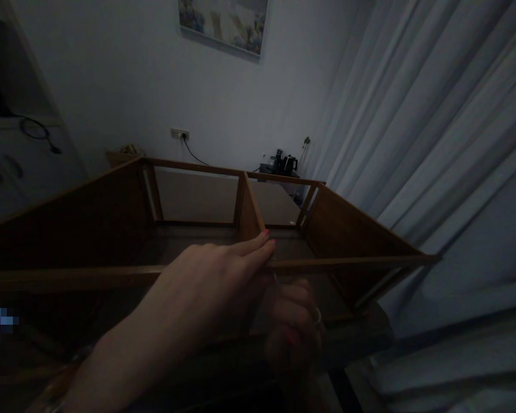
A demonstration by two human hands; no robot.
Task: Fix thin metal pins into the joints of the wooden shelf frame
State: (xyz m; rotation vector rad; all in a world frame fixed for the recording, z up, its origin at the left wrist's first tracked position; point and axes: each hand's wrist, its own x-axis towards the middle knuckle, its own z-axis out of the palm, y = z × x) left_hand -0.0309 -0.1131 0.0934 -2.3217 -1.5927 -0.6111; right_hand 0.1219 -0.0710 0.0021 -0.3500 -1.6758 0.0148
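A brown wooden cabinet frame (pixel 348 221) lies open side up in a dim room. A middle divider (pixel 249 209) runs from its back to the front rail (pixel 370 261). My left hand (pixel 206 287) reaches across, fingers stretched out together, their tips resting on the rail where the divider meets it. My right hand (pixel 298 321), a ring on one finger, sits just below the rail with its fingers curled. A thin pale rod (pixel 276 280) rises from that hand to the rail's underside; what it is I cannot make out.
Grey curtains (pixel 434 143) hang close on the right. A dark kettle set (pixel 284 163) stands on a low table behind the frame. A wall socket with a cable (pixel 179 134) and a picture (pixel 223 23) are on the back wall. White furniture (pixel 17 160) stands left.
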